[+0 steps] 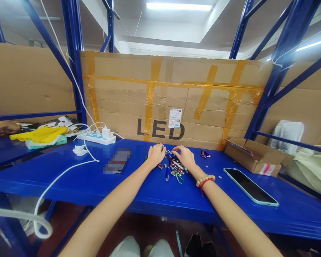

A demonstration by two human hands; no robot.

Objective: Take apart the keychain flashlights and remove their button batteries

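Note:
On the blue shelf top lies a loose pile of small key-ring pieces [177, 165] with metal rings and clips, in silver, red, blue and purple. A green carabiner [179, 178] and a blue tube-shaped piece [167, 174] lie at its near edge. My left hand [156, 155] is at the pile's left side, fingers curled and closed; what they grip is too small to name. From the right, my right hand [185, 157] reaches to the far edge of the pile, its thumb and fingers pinched beside a silver clip. What it holds is unclear.
A few purple and red pieces [205, 154] lie apart on the right. Beyond them are an open cardboard box [256, 157] and a phone [250, 187]. Leftward are a dark, partly blurred phone [120, 160], a power strip [97, 137] with cables, and yellow cloth [40, 134]. Cardboard [117, 103] stands behind.

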